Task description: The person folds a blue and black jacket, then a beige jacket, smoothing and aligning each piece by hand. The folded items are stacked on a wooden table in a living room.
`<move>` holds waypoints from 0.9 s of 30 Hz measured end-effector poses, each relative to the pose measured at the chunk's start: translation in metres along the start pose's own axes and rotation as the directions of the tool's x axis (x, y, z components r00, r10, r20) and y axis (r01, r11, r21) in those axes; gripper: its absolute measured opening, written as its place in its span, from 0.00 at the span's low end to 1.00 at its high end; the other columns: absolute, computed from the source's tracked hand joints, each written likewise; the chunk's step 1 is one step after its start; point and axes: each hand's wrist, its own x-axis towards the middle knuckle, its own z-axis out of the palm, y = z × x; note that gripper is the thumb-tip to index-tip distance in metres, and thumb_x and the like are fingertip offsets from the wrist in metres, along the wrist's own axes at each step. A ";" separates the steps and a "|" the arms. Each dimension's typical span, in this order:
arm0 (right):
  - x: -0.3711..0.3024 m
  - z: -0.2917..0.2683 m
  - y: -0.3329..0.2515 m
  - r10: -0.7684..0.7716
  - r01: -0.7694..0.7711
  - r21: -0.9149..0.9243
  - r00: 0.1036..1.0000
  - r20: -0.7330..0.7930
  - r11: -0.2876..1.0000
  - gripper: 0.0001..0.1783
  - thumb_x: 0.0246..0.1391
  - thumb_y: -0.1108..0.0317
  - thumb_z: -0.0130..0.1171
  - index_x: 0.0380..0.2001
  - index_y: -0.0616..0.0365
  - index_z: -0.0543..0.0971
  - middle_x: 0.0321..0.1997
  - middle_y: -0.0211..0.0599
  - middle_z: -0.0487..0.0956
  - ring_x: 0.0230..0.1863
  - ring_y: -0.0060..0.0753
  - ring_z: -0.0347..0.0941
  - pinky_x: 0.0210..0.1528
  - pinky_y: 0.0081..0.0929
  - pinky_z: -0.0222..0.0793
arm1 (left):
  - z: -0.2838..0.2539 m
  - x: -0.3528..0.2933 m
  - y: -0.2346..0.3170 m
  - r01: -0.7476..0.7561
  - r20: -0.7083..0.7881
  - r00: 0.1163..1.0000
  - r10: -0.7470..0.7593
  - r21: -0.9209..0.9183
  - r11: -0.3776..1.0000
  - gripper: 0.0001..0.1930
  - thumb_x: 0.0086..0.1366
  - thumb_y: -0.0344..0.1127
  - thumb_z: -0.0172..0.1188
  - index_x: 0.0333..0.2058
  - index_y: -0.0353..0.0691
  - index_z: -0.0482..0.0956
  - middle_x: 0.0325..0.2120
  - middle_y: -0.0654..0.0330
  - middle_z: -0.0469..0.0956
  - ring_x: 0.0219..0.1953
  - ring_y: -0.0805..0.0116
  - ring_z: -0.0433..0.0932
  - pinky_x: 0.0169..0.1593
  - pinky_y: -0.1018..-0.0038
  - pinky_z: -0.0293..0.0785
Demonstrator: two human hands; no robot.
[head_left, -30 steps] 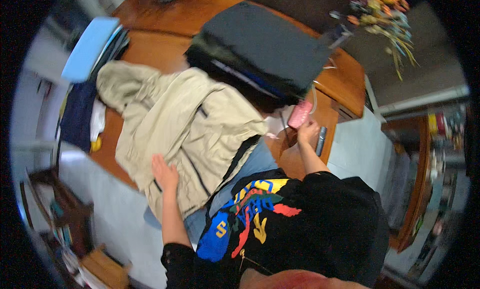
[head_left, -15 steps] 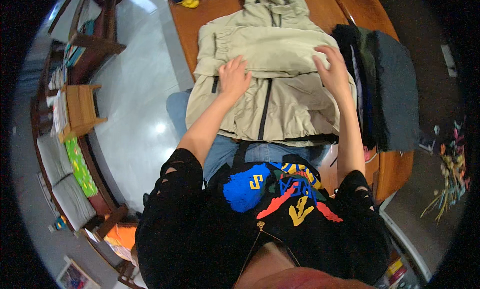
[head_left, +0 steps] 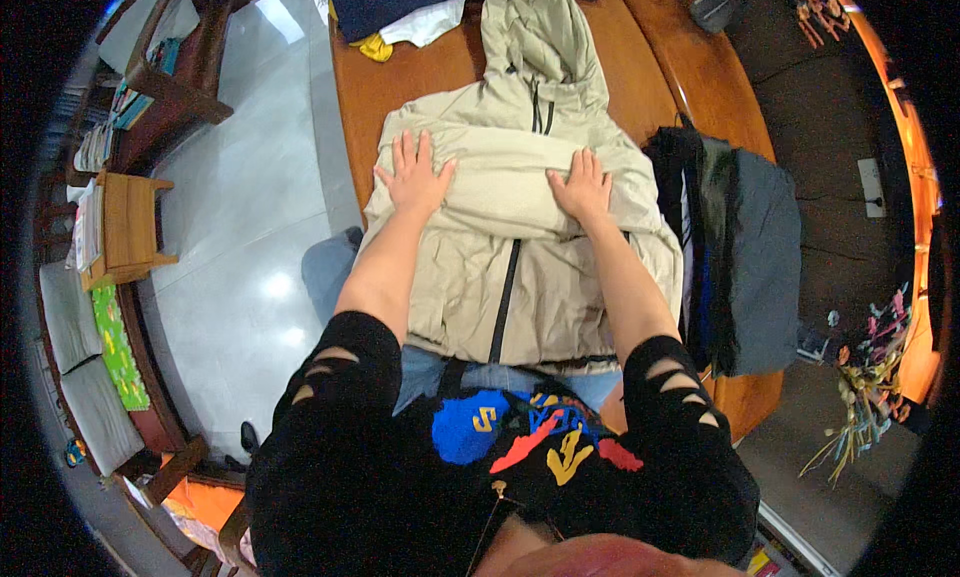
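Note:
A beige hooded jacket (head_left: 460, 287) lies front up on the brown wooden table (head_left: 640, 67), its hood pointing away from me and its hem over my lap. Its sleeves are folded across the chest, and a dark zipper runs down the middle. My left hand (head_left: 415, 177) lies flat with fingers spread on the left end of the folded sleeves. On their right part rests my right hand (head_left: 584, 187), palm down, fingers stretched and thumb apart. Neither hand grips the cloth.
Dark folded clothes (head_left: 745, 247) are stacked at the table's right edge. Navy, white and yellow garments (head_left: 410, 17) lie at the far left. A wooden stool (head_left: 130, 232) and a cushioned bench (head_left: 100, 387) stand left across the tiled floor. Dried flowers (head_left: 875, 377) are at the right.
My right hand has come down onto the folded sleeves and moved inward. My left hand has shifted outward and spread flat. The view has tilted, showing more of the table's far end.

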 end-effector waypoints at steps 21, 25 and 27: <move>0.288 -0.046 -0.062 0.080 -0.003 0.515 0.989 -0.126 0.857 0.25 0.56 0.58 0.61 0.53 0.63 0.76 0.48 0.55 0.81 0.49 0.64 0.78 0.55 0.51 0.71 | 0.024 -0.002 -0.011 -0.033 -0.179 0.984 0.025 -0.041 0.999 0.34 0.65 0.50 0.55 0.69 0.52 0.66 0.73 0.57 0.58 0.75 0.57 0.53 0.74 0.41 0.44; 0.165 -0.069 -0.059 -0.101 0.380 0.575 0.884 -0.456 0.725 0.15 0.46 0.78 0.60 0.40 0.63 0.75 0.40 0.49 0.75 0.47 0.57 0.72 0.51 0.41 0.69 | 0.027 -0.005 -0.012 -0.040 -0.191 0.981 0.030 -0.052 0.998 0.34 0.66 0.51 0.54 0.69 0.51 0.66 0.73 0.57 0.58 0.75 0.57 0.53 0.74 0.42 0.42; 0.101 -0.078 -0.049 -0.175 0.422 0.492 0.865 -0.470 0.761 0.11 0.46 0.79 0.61 0.35 0.61 0.74 0.38 0.47 0.73 0.43 0.53 0.71 0.47 0.40 0.68 | 0.032 -0.005 -0.014 -0.057 -0.217 0.975 0.044 -0.056 0.997 0.33 0.66 0.50 0.54 0.69 0.50 0.66 0.72 0.56 0.59 0.75 0.57 0.53 0.74 0.42 0.43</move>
